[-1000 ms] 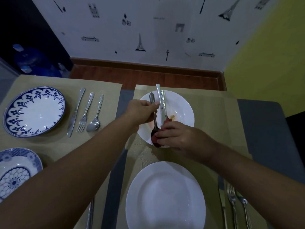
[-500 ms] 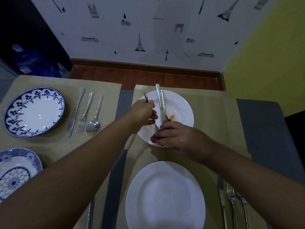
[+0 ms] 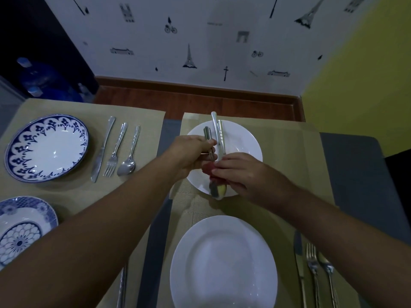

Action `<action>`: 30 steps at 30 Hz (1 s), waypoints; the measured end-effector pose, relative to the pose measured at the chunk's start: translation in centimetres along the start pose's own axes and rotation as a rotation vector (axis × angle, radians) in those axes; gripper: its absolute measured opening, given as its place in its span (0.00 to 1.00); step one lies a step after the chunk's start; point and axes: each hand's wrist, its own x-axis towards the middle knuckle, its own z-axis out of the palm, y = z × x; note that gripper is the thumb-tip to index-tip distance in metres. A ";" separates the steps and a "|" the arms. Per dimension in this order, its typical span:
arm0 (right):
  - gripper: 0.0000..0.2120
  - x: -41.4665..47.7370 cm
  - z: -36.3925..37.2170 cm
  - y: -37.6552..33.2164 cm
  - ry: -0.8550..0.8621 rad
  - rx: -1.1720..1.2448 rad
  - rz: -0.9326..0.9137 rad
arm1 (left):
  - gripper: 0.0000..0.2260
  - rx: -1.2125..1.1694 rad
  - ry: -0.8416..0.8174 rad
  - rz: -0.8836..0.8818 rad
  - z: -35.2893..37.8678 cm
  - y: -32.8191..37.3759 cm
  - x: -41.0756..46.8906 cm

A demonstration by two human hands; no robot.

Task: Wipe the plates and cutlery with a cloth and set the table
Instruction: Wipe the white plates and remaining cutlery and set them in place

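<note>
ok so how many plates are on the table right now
4 plates in view: a blue-patterned plate far left, another blue-patterned plate cut off at the left edge, a white plate under the hands, and a white plate nearest. More may lie outside the frame.

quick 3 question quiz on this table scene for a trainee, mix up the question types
1. True or false: the left hand holds a spoon by its handle.
2. What does the right hand press on the spoon? A) red cloth B) paper napkin C) sponge
3. How many pieces of cutlery lie beside the blue-rimmed plate at far left?

Key: 1 true. 2 A. 3 three: a knife, a fork and a spoon.
</note>
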 end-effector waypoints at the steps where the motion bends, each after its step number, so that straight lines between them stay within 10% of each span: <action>1: 0.15 -0.1 0.1 -0.1 0.001 0.000 0.017 | 0.07 -0.016 0.011 0.008 0.0 0.0 0.0; 30: 0.17 -0.7 -0.8 0.3 -0.022 -0.008 0.002 | 0.11 0.082 0.002 0.076 -1.2 2.7 -0.7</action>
